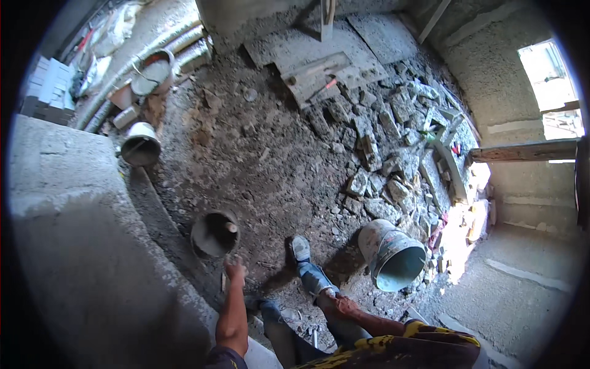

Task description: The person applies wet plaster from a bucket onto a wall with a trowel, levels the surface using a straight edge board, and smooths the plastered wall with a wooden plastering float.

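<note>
My left hand [235, 269] is stretched out just short of the near rim of a dark bucket [195, 238] on the ground. Its fingers look loosely apart, and I see nothing in them. Inside that bucket a small pale rounded thing [231, 227] catches the light; its kind is unclear. My right hand [345, 306] rests on my bent right leg [316, 280], fingers laid against it and holding nothing visible. To the right of my legs, white buckets [376, 237], apparently nested, lie tipped over with the mouth toward me.
Broken concrete chunks [402, 163] are heaped on the right. Boards [301, 80] with a red-handled tool [324, 88] lie at the back. A low wall [74, 184] runs along the left, with another bucket [142, 130] beyond it. A wooden beam [525, 151] juts out at right.
</note>
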The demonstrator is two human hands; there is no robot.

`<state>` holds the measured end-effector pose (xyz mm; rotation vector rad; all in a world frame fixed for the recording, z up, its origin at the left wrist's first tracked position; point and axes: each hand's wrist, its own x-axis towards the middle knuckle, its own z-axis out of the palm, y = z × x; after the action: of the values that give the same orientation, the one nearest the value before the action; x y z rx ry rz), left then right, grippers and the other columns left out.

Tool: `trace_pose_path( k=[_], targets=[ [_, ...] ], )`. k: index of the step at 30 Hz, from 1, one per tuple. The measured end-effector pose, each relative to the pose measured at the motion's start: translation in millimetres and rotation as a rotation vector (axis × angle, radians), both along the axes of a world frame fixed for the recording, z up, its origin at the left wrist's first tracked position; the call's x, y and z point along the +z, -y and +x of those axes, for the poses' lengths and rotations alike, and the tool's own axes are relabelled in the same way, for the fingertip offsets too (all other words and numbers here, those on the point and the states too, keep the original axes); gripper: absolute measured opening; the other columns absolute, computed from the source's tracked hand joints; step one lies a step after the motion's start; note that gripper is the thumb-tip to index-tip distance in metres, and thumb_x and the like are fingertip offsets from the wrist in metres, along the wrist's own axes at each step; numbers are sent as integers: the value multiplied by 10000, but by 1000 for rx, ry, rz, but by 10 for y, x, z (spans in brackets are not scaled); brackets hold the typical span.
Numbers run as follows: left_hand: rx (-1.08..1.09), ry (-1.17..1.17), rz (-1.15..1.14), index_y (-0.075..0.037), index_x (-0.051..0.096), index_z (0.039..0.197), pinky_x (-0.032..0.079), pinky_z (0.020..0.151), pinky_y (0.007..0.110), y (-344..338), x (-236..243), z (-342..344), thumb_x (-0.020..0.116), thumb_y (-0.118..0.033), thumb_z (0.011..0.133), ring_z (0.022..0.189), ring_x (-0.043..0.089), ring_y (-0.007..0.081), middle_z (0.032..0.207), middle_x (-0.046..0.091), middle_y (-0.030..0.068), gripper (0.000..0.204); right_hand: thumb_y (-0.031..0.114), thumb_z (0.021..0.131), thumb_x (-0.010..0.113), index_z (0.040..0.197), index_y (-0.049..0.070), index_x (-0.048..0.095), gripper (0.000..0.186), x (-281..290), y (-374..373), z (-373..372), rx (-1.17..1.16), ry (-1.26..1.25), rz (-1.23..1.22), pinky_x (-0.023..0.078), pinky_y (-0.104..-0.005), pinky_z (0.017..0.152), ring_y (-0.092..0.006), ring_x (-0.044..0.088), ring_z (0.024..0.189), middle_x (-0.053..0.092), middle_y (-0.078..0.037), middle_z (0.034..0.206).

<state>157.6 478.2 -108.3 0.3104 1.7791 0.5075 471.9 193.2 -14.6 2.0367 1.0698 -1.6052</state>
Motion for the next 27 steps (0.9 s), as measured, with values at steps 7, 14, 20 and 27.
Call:
trace_pose_path(
  k=[7,14,20,27],
  targets=[
    [-558,172,-73,-66,258,1364,195,1045,324,800,2249,381,492,-330,877,1301,219,227,1406,261,135,601,245,795,529,865,99,651,203,29,-1064,1396,614,-137,461,461,-389,552,-244,613,704,626,-156,877],
    [268,870,-332,-76,386,1298,445,856,339,554,3120,609,188,-589,887,951,558,203,1126,550,100,688,375,838,458,1172,112,432,426,884,-3136,2033,-925,-79,60,432,-419,728,-264,565,929,542,-94,1076],
    [17,572,-248,-19,426,1247,384,924,338,-779,2688,1248,247,-442,941,1053,497,202,1167,515,143,551,264,817,527,1000,113,486,241,535,-4060,2676,-1204,-299,233,454,-396,698,-223,550,838,535,-94,969],
    [-417,32,-109,28,277,1327,277,1004,324,-2065,2685,1899,536,-305,840,1230,362,269,1340,352,188,645,311,853,473,867,69,588,268,-396,-6597,2963,-1038,-198,252,485,-404,652,-183,606,765,634,-77,819]
  ],
)
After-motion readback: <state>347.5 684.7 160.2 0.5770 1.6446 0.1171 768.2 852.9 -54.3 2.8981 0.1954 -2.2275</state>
